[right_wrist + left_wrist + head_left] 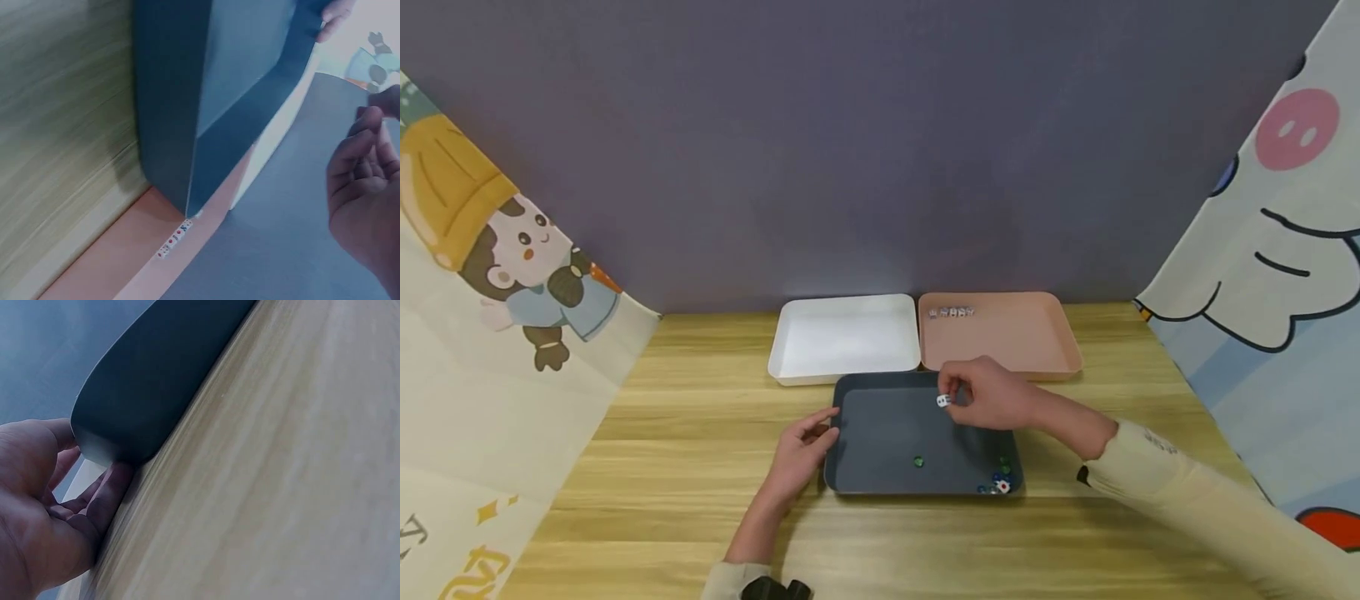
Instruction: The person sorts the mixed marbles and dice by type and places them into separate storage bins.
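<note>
My right hand (988, 396) pinches a white die (943, 401) between thumb and fingertips, above the right half of a dark grey tray (872, 433). In the right wrist view the fingertips are curled together and the die is hidden. My left hand (799, 460) holds the left side of the dark tray, thumb at the rim and fingers against the outer wall near the table. A green glass bead (918, 461) lies toward the tray's front. In the front right corner, another white die (1003, 486) with a red dot lies among several blue and green beads.
Behind the dark tray, a white tray (846, 337) stands at left and a pink tray (1007, 337) at right, side by side. Several dice (953, 312) form a row at the pink tray's back left. A grey wall (880, 167) rises behind the wooden table (700, 400).
</note>
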`<state>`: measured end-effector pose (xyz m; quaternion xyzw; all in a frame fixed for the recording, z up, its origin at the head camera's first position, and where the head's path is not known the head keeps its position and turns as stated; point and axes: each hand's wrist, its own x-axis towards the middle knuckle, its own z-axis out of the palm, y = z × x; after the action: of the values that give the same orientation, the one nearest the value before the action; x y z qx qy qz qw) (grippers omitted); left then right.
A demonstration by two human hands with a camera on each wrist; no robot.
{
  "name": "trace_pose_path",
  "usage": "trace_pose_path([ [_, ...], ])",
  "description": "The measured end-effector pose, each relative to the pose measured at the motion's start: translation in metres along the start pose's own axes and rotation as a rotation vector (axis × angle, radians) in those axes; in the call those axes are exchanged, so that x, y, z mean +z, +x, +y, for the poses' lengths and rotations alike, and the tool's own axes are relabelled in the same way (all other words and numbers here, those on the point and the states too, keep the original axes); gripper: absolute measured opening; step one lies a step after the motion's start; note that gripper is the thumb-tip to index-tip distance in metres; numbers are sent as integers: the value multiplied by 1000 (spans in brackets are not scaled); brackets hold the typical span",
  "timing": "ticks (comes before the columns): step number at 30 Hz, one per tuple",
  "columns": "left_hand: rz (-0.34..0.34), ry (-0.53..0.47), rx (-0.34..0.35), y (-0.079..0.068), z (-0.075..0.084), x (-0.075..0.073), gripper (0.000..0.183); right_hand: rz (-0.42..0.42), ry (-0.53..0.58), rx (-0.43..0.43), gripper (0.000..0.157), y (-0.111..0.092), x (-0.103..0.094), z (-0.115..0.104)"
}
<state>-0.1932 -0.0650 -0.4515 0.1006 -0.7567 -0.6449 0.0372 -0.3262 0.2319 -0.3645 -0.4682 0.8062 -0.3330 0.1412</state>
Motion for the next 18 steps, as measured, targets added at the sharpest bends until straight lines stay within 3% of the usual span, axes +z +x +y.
trace_pose_path([
  [4, -5, 6, -1, -3, 5, 0, 35, 34, 96, -54, 20, -4, -1, -8],
  [10, -5, -10, -14, -2, 3, 0, 35, 73, 149, -88, 16, -8, -6, -37],
  [14, -5, -10, -18, -1, 2, 0, 35, 141, 187, -155, 19, -11, -8, -56],
  [18, -4, -8, -20, 0, 3, 0, 35, 211, 188, -227, 24, -14, -6, -60],
])
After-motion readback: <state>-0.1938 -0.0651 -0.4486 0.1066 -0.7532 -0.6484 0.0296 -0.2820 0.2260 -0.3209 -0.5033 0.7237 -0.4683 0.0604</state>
